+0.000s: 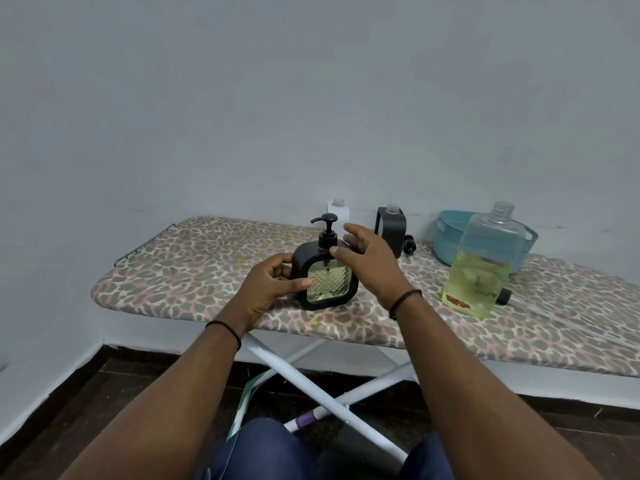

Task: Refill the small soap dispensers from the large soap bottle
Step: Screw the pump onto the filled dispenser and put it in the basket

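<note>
Left hand [268,289] gripping the black square pump dispenser with a ribbed glass window [325,275] at frame centre, on the leopard-print ironing board [194,271]; right hand [370,261] loosely spread, perhaps touching its shoulder. Stood uncapped at right: large clear bottle of yellow-green soap [483,268].
</note>
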